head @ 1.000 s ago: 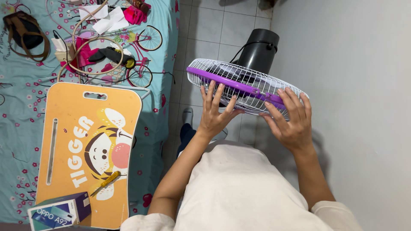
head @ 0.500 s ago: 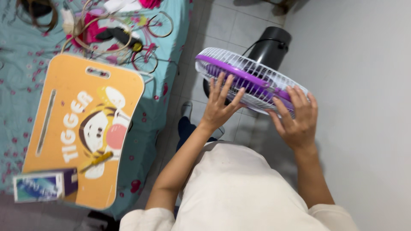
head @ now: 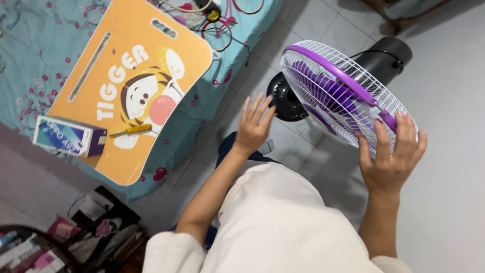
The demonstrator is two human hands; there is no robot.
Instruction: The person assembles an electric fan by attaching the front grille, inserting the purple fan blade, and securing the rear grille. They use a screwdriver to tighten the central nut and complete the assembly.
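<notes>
A fan with a white wire grille (head: 323,76), purple rim and purple blades faces up toward me, its black motor housing (head: 386,58) behind it. My right hand (head: 391,156) holds the grille's lower right edge, fingertips beside a purple clip (head: 388,120). My left hand (head: 252,126) hovers open with fingers spread, just left of the grille and below the fan's round black part (head: 285,98), touching nothing.
An orange lap desk (head: 101,86) with a cartoon tiger lies on a teal bed (head: 35,55); a yellow screwdriver (head: 132,130) and a blue box (head: 68,136) rest on it. Clutter (head: 96,222) sits on the floor at bottom left. A grey wall (head: 454,151) stands close on the right.
My left hand has come off the grille and now hangs free. The fan's face has tilted up toward me, with my right hand still on its rim. The view swung left and down.
</notes>
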